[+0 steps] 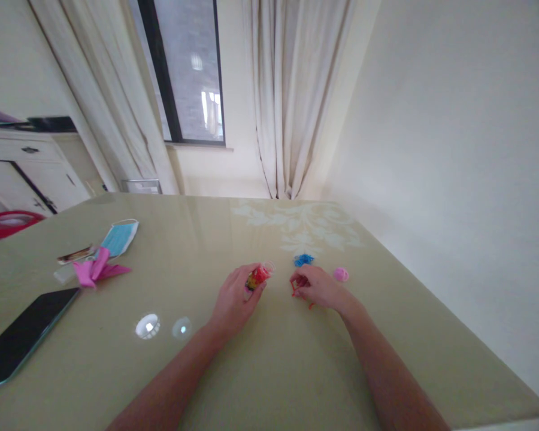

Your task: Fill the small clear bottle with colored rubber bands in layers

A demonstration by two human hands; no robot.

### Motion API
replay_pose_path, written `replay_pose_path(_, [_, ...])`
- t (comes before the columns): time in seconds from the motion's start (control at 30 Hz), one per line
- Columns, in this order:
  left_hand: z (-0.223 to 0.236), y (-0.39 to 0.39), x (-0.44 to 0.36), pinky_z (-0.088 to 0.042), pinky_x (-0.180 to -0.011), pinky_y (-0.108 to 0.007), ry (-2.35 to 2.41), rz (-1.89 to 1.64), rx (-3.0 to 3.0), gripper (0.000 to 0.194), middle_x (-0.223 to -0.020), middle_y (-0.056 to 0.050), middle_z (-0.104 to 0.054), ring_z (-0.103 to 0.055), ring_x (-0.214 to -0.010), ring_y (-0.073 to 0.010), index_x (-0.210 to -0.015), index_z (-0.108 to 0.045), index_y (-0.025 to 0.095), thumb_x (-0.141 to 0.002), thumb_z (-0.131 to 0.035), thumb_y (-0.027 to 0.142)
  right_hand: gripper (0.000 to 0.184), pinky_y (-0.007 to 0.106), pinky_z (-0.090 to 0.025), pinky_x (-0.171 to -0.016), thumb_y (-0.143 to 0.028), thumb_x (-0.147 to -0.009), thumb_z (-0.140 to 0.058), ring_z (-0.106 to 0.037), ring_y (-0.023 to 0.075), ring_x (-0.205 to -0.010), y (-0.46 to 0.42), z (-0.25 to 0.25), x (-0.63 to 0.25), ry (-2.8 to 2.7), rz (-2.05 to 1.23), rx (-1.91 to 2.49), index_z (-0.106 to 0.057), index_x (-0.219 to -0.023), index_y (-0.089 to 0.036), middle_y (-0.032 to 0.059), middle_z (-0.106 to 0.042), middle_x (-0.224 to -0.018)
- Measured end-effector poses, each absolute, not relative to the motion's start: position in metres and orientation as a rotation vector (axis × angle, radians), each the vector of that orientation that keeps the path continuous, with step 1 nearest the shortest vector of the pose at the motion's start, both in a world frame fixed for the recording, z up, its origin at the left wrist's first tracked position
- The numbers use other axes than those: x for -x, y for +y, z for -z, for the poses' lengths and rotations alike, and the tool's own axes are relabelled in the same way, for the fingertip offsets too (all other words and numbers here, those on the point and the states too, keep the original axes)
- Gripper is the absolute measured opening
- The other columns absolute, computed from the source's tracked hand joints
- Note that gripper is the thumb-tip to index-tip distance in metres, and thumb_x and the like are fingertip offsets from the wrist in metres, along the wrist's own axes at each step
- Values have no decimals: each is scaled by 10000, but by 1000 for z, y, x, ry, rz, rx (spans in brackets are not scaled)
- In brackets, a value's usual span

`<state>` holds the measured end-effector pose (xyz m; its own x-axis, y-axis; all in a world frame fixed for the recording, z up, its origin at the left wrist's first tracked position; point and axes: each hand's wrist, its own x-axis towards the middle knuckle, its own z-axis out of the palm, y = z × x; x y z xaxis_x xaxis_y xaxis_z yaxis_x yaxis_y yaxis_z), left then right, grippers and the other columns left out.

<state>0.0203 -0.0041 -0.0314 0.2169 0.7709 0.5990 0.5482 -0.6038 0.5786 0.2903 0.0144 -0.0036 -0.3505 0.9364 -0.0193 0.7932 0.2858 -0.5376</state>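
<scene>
My left hand [236, 299] is closed around a small clear container [258, 276] that lies tilted to the right. Red, yellow and dark bits show inside it. To the right, my right hand [317, 286] pinches some thin red rubber bands [295, 288] at the tabletop, partly hidden under the fingers. A stray red piece [311, 306] lies below that hand. Just beyond it sits a tangled heap of blue rubber bands [303, 260]. A small round pink heap [341, 275] rests beside the right wrist.
The glossy table [269, 371] reaches to the wall on the right. On its left side lie a dark tablet or large phone [24, 335], a folded pink paper shape [99, 270], a blue face mask [120, 238] and a narrow brown item [75, 255].
</scene>
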Motion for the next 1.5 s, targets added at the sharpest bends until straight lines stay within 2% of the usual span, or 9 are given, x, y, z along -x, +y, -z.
replay_pose_path(0.13, [31,-3,-20,-572,-1004,-431,1219,-1343,-2288,313,-1205,-112,-763,-723,-1126,-247,-1299,-630,233,-1000,-638,325,195,286,-514,-739,-6,-793,-706,-685,183,-803,14,2,-288,-2260,-762,1537,-748,-877,-177,42,-727,-865])
replay_pose_path(0.33, [31,-3,-19,-574,-995,-432,1239,-1345,-2282,310,-1205,-117,-760,-722,-1118,-251,-1291,-636,232,-993,-639,321,277,294,-533,-747,-24,-795,-740,-688,181,-808,14,2,-285,-2166,-737,1588,-749,-1032,-168,56,-716,-938])
replay_pose_path(0.53, [30,-3,-18,-565,-1001,-424,1233,-1325,-2278,315,-1209,-107,-753,-712,-1125,-247,-1297,-621,229,-994,-637,313,213,266,-507,-701,29,-793,-694,-665,160,-731,12,0,-284,-2257,-734,1549,-742,-819,-176,30,-713,-815])
replay_pose_path(0.67, [30,-4,-18,-565,-995,-417,1231,-1329,-2280,322,-1202,-103,-755,-712,-1119,-246,-1296,-624,230,-986,-650,313,214,282,-485,-766,29,-789,-683,-652,173,-804,10,-2,-279,-2300,-676,1516,-724,-763,-179,33,-718,-825])
replay_pose_path(0.8, [29,-3,-17,-562,-996,-414,1227,-1349,-2287,321,-1195,-102,-757,-713,-1117,-245,-1295,-628,234,-983,-651,305,221,295,-475,-814,19,-828,-637,-644,171,-839,9,-9,-272,-2297,-603,1434,-724,-785,-180,35,-721,-851])
replay_pose_path(0.93, [29,-4,-18,-565,-972,-416,1227,-1326,-2337,313,-1194,-99,-757,-708,-1103,-249,-1290,-622,235,-985,-654,292,100,295,-521,-786,-152,-927,-663,-666,171,-820,5,-23,-265,-1993,-585,1181,-730,-872,-203,30,-716,-862])
replay_pose_path(1.03, [29,-5,-20,-570,-947,-410,1208,-1293,-2403,294,-1168,-85,-760,-707,-1065,-245,-1271,-626,241,-981,-664,271,65,299,-552,-765,-233,-949,-681,-684,181,-818,0,-27,-257,-1814,-559,1013,-732,-911,-217,37,-715,-880])
replay_pose_path(1.23, [32,-5,-20,-579,-931,-391,1163,-1331,-2487,287,-1154,-73,-767,-706,-1043,-240,-1242,-652,248,-960,-699,225,146,320,-565,-792,-141,-970,-655,-697,194,-834,-7,-22,-241,-1979,-290,968,-765,-928,-226,49,-731,-891])
replay_pose_path(1.5, [33,-3,-17,-583,-939,-405,1194,-1342,-2559,274,-1175,-75,-769,-711,-1052,-244,-1253,-677,255,-980,-690,247,153,322,-595,-847,-112,-941,-718,-731,195,-899,-11,-21,-237,-1987,-236,1016,-824,-956,-222,70,-746,-993])
